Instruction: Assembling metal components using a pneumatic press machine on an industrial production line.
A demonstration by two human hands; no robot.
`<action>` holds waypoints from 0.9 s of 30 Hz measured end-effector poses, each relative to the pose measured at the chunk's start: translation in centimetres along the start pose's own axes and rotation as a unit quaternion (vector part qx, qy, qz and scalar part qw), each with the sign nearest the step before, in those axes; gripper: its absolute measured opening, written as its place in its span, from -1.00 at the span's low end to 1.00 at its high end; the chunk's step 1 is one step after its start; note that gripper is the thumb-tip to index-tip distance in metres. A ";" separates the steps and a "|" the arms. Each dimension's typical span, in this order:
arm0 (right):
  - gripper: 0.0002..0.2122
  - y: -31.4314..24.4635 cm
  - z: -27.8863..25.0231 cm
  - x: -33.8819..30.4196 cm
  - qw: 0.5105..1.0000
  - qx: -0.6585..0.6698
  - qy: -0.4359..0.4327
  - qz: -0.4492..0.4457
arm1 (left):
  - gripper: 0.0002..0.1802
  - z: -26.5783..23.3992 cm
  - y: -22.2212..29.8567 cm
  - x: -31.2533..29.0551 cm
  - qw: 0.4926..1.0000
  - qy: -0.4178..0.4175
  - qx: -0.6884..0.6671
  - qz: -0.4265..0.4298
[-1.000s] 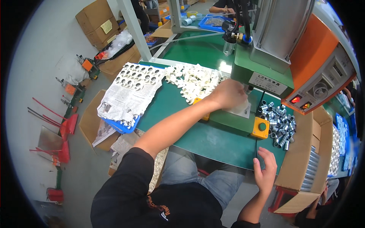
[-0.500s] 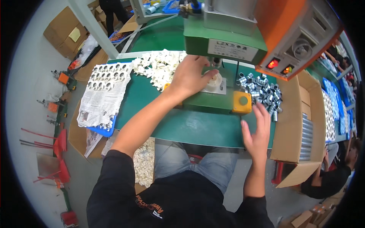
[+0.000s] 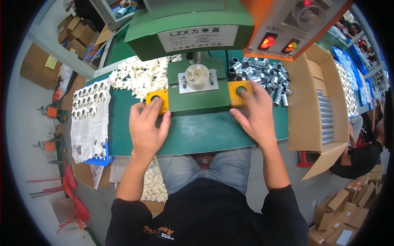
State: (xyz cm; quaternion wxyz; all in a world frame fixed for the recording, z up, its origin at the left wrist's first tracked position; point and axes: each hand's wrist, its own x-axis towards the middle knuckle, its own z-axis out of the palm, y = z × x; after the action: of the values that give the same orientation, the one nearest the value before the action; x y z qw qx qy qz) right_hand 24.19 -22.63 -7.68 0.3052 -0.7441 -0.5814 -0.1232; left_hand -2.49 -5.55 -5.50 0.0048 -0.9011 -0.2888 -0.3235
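Both my hands are at the yellow button boxes of a green press (image 3: pixel 201 98). My left hand (image 3: pixel 148 128) has its fingers stretched out, the tips at the button of the left box (image 3: pixel 163 102). My right hand (image 3: pixel 256 115) is spread, with fingers on the green button of the right box (image 3: pixel 234 97). Neither hand holds anything. Between the boxes, a round white plastic part with vanes (image 3: pixel 197 75) sits in the fixture on a metal plate (image 3: pixel 211 86), below the press head (image 3: pixel 193 33).
White plastic parts (image 3: pixel 139 76) lie heaped at the back left, metal sleeves (image 3: pixel 262 76) at the back right. Left, newspaper (image 3: pixel 88 135) bears rows of fitted parts over a blue tray (image 3: pixel 107 159). An open carton (image 3: pixel 305 123) and an orange control box (image 3: pixel 287 28) stand right.
My left hand has left the fixture and come down to the left button box. My right hand has moved onto the right box's button. The view has shifted, showing the white part uncovered.
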 end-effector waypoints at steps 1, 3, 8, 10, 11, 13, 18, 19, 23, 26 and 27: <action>-0.47 0.1 -0.2 0.1 1.000 -0.006 -0.006 -0.010 | -0.57 -0.2 0.1 0.2 1.000 0.000 -0.009 -0.006; -0.47 0.5 -0.4 0.0 1.000 -0.016 -0.012 -0.013 | -0.58 0.1 0.0 0.2 1.000 0.004 -0.014 0.002; -0.49 2.7 -1.1 1.3 0.998 0.063 -0.017 -0.008 | -0.64 0.3 -0.5 -0.1 1.000 0.014 -0.022 0.001; -0.50 5.1 -0.8 3.1 0.996 0.058 0.058 0.028 | -0.65 0.3 -0.4 0.2 0.999 0.010 -0.035 -0.003; -0.50 6.4 -0.8 4.5 0.996 0.015 0.082 0.031 | -0.67 0.2 -0.2 0.3 0.999 0.005 -0.041 -0.010; -0.52 9.8 0.9 7.0 0.995 -0.032 0.073 0.061 | -0.70 -0.1 -0.1 0.5 0.999 0.012 -0.034 -0.004; -0.59 12.8 2.2 11.1 0.960 -0.151 -0.145 0.185 | -0.75 0.0 -0.3 0.4 0.998 0.005 -0.057 -0.025; -0.63 12.7 2.1 11.7 0.955 -0.153 -0.171 0.188 | -0.75 0.0 -0.4 0.3 0.998 0.008 -0.054 -0.027; -0.72 12.2 1.5 12.5 0.951 -0.148 -0.204 0.179 | -0.78 0.0 -0.5 0.4 0.997 0.019 -0.071 -0.024; -0.74 11.8 0.9 12.3 0.956 -0.125 -0.205 0.167 | -0.80 0.0 -0.5 0.4 0.997 0.031 -0.071 -0.021; -0.73 12.0 0.7 12.0 0.971 -0.077 -0.173 0.143 | -0.81 0.0 -0.5 0.5 0.997 0.038 -0.069 -0.021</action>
State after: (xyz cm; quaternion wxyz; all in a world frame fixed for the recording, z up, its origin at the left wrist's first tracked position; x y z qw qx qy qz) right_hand 38.83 -14.37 -5.51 0.1558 -0.8509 -0.5017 0.0080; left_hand -2.40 -4.87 -5.30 -0.0529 -0.8799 -0.2848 -0.3766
